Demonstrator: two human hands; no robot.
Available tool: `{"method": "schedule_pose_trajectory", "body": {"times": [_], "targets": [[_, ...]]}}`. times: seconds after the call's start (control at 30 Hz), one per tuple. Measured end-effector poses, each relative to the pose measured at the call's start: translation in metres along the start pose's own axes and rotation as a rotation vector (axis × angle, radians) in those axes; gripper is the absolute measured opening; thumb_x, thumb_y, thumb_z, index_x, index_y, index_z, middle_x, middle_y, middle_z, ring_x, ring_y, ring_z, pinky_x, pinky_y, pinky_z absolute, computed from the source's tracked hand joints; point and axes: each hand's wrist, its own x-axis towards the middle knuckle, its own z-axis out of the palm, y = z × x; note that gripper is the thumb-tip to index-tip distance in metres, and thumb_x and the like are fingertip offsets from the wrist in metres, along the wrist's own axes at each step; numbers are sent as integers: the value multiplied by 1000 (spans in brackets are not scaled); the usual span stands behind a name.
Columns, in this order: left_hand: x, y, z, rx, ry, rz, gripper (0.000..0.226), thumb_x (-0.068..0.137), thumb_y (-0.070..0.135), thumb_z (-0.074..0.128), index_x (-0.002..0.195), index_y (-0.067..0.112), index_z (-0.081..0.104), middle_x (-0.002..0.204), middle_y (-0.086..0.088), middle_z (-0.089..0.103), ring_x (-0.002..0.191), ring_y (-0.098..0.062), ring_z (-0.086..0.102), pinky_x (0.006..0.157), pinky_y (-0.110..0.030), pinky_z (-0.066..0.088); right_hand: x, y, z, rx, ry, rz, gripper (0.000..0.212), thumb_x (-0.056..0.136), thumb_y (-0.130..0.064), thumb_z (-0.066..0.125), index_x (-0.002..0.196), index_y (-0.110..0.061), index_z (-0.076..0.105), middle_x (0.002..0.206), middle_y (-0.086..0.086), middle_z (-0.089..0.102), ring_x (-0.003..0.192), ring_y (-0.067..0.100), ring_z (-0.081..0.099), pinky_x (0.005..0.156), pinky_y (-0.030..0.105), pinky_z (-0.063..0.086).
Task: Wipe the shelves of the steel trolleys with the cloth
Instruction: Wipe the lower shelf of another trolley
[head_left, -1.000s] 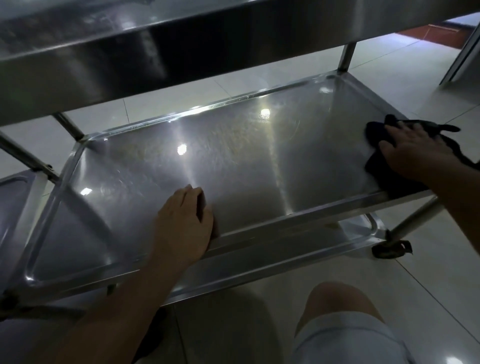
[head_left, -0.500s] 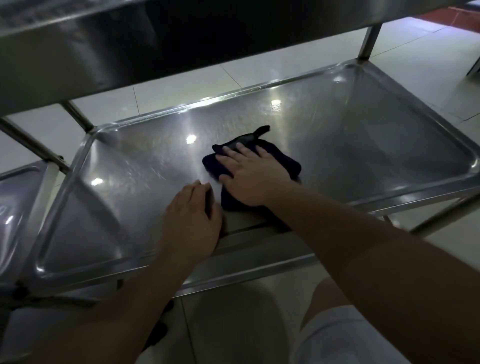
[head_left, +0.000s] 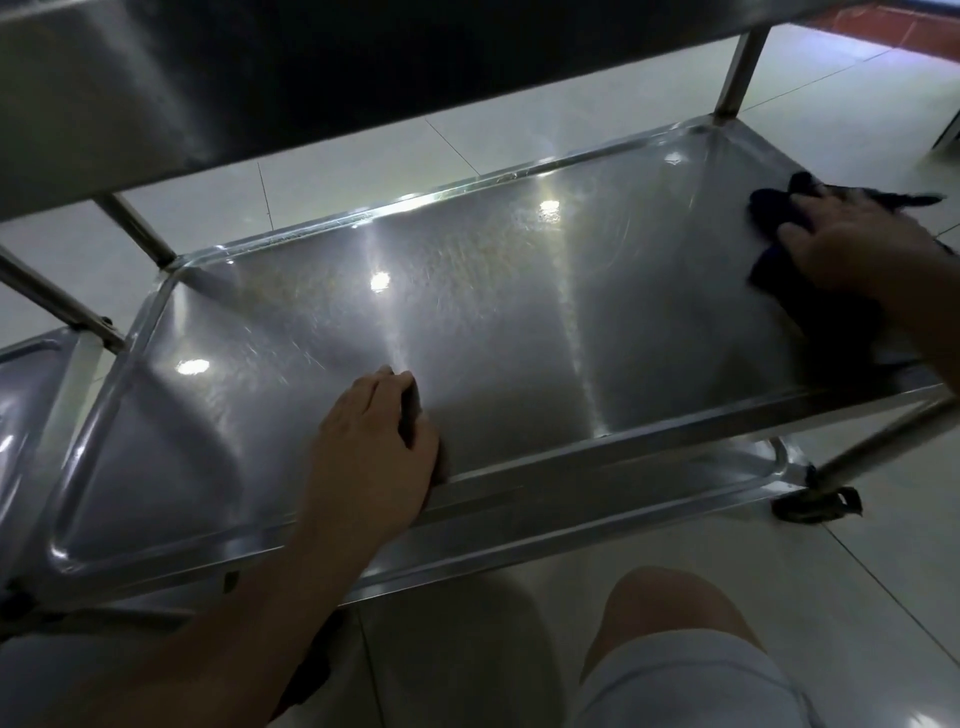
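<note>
The steel trolley's middle shelf (head_left: 519, 322) fills the view, shiny with light glare. My right hand (head_left: 862, 244) presses flat on a dark cloth (head_left: 774, 208) at the shelf's right end. My left hand (head_left: 374, 447) grips the shelf's near rim left of the middle, fingers resting on the shelf surface. The cloth is partly hidden under my right hand and forearm.
The trolley's top shelf (head_left: 260, 78) overhangs the view. A lower shelf (head_left: 623, 499) shows under the near rim, with a castor wheel (head_left: 815, 506) at the right leg. Another trolley's shelf (head_left: 26, 395) stands at the left. My knee (head_left: 670, 613) is below, on pale floor tiles.
My right hand has swept the cloth from the shelf's middle back to its right end. My left hand stays on the near rim.
</note>
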Motion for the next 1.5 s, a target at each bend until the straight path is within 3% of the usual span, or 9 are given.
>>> {"method": "schedule_pose_trajectory", "body": {"times": [0.17, 0.5, 0.57, 0.8, 1.0, 1.13, 1.23, 1.3, 1.5], "targets": [[0, 4, 0, 12, 13, 8, 45, 98, 36, 52, 140, 18, 57, 144, -3, 56, 131, -22, 52, 112, -42, 41, -30, -49, 2, 71, -89, 15, 69, 103, -56, 26, 164, -24, 17, 174, 1, 8, 159, 26, 7, 125, 55, 9], [-2, -1, 0, -10, 27, 31, 44, 99, 33, 56, 139, 17, 57, 143, -4, 56, 131, -25, 53, 111, -43, 42, -178, -194, 23, 99, -140, -733, 64, 103, -61, 16, 163, -39, 14, 171, -18, 7, 158, 7, 2, 125, 38, 2], [-2, -2, 0, -15, 23, 32, 46, 98, 33, 56, 141, 17, 57, 146, -5, 56, 133, -25, 51, 113, -44, 41, -156, -176, 17, 100, -126, -674, 61, 106, -58, 22, 163, -38, 19, 171, -15, 12, 158, 10, 8, 127, 40, 9], [-2, 1, -2, -5, 35, 24, 39, 98, 33, 54, 133, 17, 58, 140, -5, 57, 128, -27, 53, 109, -45, 43, -61, -36, -13, 112, -45, 5, 58, 110, -44, 37, 162, -20, 29, 170, 9, 23, 156, 31, 20, 126, 48, 15], [2, 2, -1, -8, 67, 47, 24, 96, 28, 57, 116, 15, 59, 117, -2, 57, 107, -25, 54, 90, -37, 41, -97, -17, -11, 38, 7, 141, 47, 109, -32, 38, 149, -10, 44, 164, 20, 31, 150, 43, 26, 122, 58, 26], [4, 0, 4, -24, 118, 75, 20, 94, 28, 57, 110, 17, 60, 109, -1, 57, 99, -23, 54, 84, -34, 38, -149, -37, -3, 107, 139, 303, 44, 108, -33, 35, 128, 1, 54, 141, 28, 53, 128, 47, 51, 106, 58, 44], [5, -5, 10, -34, 146, 93, 20, 94, 28, 60, 111, 17, 59, 110, -4, 59, 98, -24, 55, 84, -33, 37, -195, -76, 11, 79, 319, 175, 37, 106, -28, 37, 99, -1, 61, 102, 26, 67, 93, 44, 62, 81, 51, 53], [7, -7, 13, -22, 157, 98, 18, 94, 30, 59, 108, 19, 57, 109, -4, 60, 97, -22, 55, 83, -34, 38, -221, -115, 15, 79, 386, 84, 32, 102, -27, 42, 90, -6, 63, 93, 22, 69, 85, 41, 62, 73, 47, 48], [6, -7, 16, -38, 165, 112, 23, 96, 25, 58, 116, 14, 61, 122, -10, 63, 113, -28, 57, 98, -45, 48, -266, -254, 43, 226, 270, -245, 37, 95, -37, 47, 114, -17, 71, 134, 7, 68, 121, 30, 61, 99, 44, 46]]}}
